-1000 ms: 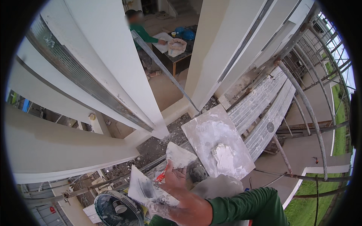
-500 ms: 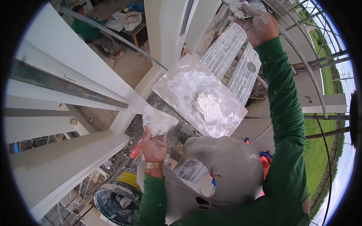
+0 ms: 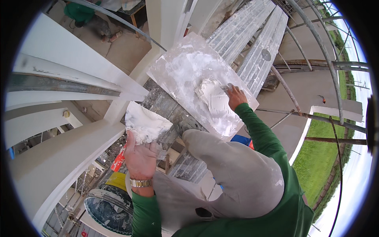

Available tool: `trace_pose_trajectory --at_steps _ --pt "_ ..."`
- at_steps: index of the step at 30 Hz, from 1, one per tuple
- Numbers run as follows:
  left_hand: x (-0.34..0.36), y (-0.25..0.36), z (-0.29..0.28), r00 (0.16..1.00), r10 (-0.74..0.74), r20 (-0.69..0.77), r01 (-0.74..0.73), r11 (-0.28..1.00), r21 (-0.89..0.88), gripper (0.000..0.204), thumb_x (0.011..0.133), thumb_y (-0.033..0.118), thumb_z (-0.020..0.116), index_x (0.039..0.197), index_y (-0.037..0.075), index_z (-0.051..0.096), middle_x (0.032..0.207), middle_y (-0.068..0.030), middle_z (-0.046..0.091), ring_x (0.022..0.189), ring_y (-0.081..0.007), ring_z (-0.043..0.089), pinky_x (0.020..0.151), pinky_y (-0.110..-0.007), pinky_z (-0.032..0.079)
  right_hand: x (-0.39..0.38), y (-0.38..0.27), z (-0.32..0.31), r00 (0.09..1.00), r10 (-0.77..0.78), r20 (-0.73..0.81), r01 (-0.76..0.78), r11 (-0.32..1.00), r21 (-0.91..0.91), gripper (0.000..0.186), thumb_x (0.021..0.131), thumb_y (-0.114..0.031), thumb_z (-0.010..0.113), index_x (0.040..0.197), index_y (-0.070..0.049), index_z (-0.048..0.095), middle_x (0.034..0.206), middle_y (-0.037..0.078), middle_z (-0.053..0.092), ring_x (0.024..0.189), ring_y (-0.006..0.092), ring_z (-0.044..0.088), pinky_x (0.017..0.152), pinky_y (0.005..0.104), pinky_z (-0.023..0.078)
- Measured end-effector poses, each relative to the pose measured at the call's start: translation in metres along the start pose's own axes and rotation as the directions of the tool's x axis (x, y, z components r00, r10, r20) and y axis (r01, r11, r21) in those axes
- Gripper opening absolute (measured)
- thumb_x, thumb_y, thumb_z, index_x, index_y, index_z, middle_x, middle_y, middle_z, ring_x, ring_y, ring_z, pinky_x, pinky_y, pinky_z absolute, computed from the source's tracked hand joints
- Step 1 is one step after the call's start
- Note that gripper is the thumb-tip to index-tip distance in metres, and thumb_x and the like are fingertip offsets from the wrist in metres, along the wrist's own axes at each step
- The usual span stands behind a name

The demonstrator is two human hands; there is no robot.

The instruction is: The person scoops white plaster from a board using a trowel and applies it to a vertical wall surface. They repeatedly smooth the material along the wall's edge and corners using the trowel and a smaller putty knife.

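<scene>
One co-worker (image 3: 81, 12): showed in green, well beyond the left hand.
Bucket (image 3: 103, 211): was just left of the left wrist, its dark inside splashed white.
Handle (image 3: 118, 161): red, poked out beside the left thumb.
Left hand (image 3: 141, 158): lay palm up, partly open, thumb and bent fingers holding the blade by its near edge.
Watch (image 3: 141, 183): circled the left wrist.
Blade (image 3: 147, 121): white-coated, spread beyond the left fingers.
Board (image 3: 167, 70): sloped between the hands and beyond them, smeared white.
Paste (image 3: 216, 96): was heaped on the board, just left of the right hand.
Right hand (image 3: 237, 97): reached over the board, back up, fingers bent at the paste; something grey showed at the tips, too small to name, and how tightly they were closed I could not tell.
Planks (image 3: 258, 47): ran beyond the right hand.
Grass (image 3: 323, 146): was well right of both hands.
</scene>
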State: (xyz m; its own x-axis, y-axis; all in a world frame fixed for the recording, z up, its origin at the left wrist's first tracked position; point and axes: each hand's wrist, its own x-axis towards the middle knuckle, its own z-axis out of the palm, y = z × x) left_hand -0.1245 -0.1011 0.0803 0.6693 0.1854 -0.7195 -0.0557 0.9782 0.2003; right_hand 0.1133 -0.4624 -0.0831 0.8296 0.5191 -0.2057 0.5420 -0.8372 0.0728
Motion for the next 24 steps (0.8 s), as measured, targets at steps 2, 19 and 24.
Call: trace_pose_trajectory --at_steps 2,19,24 --pt "0.006 0.0 -0.003 0.999 0.021 0.026 -0.021 1.0 0.01 0.046 0.1 0.033 0.053 0.139 0.01 0.045 0.142 -0.0059 0.05 0.133 -0.0239 0.044 0.116 -0.042 0.029 -0.007 -0.001 0.014 0.986 -0.004 0.164 0.003 1.0 0.006 0.045 0.081 -0.006 0.051 0.125 -0.006 0.058 0.133 0.015 0.053 0.12 0.0344 0.05 0.095 0.0473 0.045" --pt "0.024 0.014 -0.016 0.995 0.092 0.03 -0.092 0.996 0.004 0.041 0.099 0.034 0.053 0.133 0.011 0.05 0.137 -0.0046 0.054 0.129 -0.024 0.049 0.111 -0.044 0.036 -0.044 -0.035 0.037 0.963 -0.161 0.214 0.167 0.986 -0.009 0.039 0.079 -0.01 0.052 0.117 -0.007 0.064 0.136 0.01 0.051 0.125 0.0361 0.046 0.096 0.0506 0.043" --pt "0.028 0.009 -0.018 0.998 0.042 0.043 -0.042 0.999 0.001 0.046 0.099 0.035 0.055 0.137 0.011 0.046 0.138 -0.0052 0.052 0.129 -0.0239 0.048 0.113 -0.046 0.032 -0.05 -0.025 -0.014 0.724 -0.145 0.674 0.168 0.985 0.032 0.05 0.078 -0.008 0.048 0.123 -0.021 0.066 0.128 0.005 0.062 0.121 0.0311 0.053 0.1 0.0447 0.044"
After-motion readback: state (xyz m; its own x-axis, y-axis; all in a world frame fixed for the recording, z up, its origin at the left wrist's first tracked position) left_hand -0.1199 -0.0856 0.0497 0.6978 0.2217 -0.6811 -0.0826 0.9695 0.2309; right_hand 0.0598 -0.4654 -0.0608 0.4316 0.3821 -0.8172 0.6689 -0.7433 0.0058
